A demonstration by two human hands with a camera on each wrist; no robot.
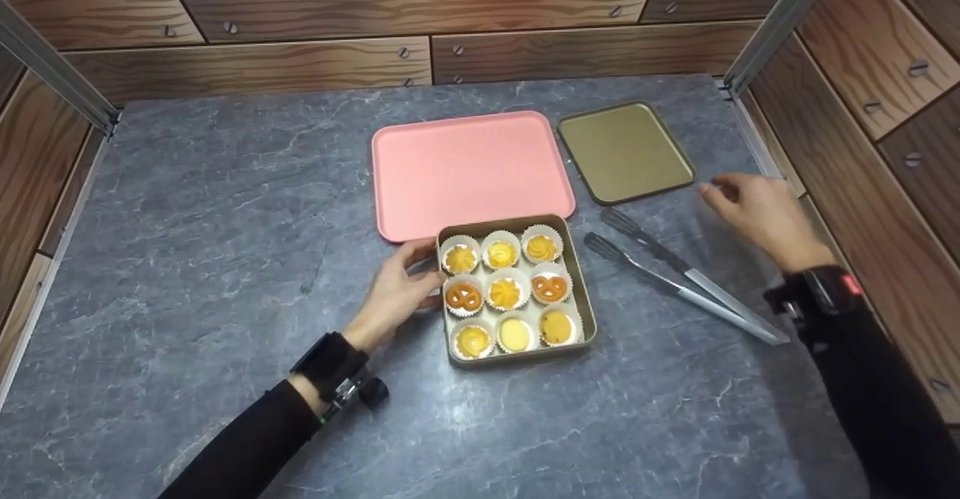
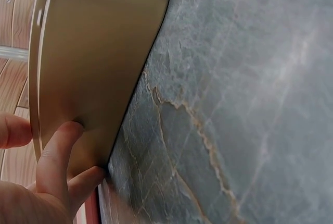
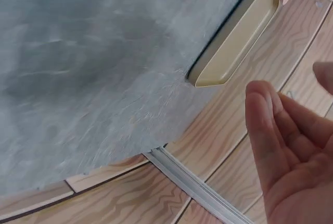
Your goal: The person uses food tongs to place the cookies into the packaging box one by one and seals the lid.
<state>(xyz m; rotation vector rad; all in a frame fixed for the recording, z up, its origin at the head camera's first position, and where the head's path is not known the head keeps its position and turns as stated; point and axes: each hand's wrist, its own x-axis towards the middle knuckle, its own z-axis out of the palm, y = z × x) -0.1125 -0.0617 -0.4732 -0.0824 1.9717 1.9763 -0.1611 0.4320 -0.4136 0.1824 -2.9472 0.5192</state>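
Nine cookies sit in the open tin [image 1: 581, 289] mid-desk, its left wall held by the left hand [image 1: 394, 296]'s curled fingers. Right hand [image 1: 757, 210] hovers spread and empty near the desk's right edge, beside the tongs [image 1: 675, 274]; a careless sweep could knock them off.

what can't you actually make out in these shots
- Left hand fingertips: head view, hidden behind the cookie tin wall.
- Cookies: left wrist view shows only the tin's outer wall.
- Right hand: blurred in the head view.
- Tongs: absent from both wrist views.

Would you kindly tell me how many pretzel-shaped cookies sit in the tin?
2: both in the middle row of the tin, left pretzel cookie and right pretzel cookie.
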